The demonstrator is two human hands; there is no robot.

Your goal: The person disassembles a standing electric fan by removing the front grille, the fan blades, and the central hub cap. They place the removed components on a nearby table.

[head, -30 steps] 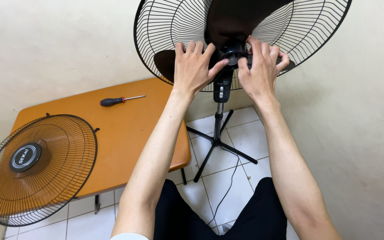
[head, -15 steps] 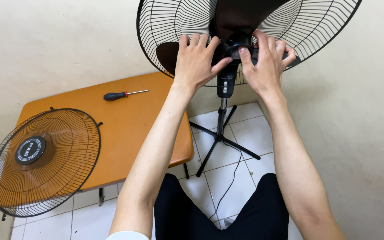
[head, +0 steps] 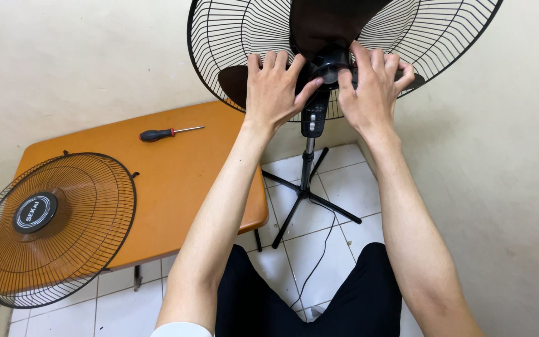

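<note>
Far left: detached front fan grille [head: 54,229], black wire with a round centre badge, lies flat on the orange desk [head: 176,175] and overhangs its left and near edges. Further back on the desk, well apart from the grille: a screwdriver [head: 169,132] with black-and-red handle, shaft pointing right. Centre: pedestal fan stands on the white tiled floor [head: 338,187] against the cream wall, on a black cross base [head: 307,203] with a cord trailing toward the viewer. Rear grille [head: 244,37] is on the fan; dark brown blades [head: 338,22] are exposed, no front guard. Left hand [head: 274,87] lies spread on the lower left blade, fingers up, thumb reaching right to the black hub cap [head: 330,64]. Right hand [head: 369,87] is just beside it, fingers curled over the right of the hub cap, thumb pressed on its front. Both hands touch the hub cap from opposite sides; neither is fully closed round it. Person's dark trousers show at bottom.
</note>
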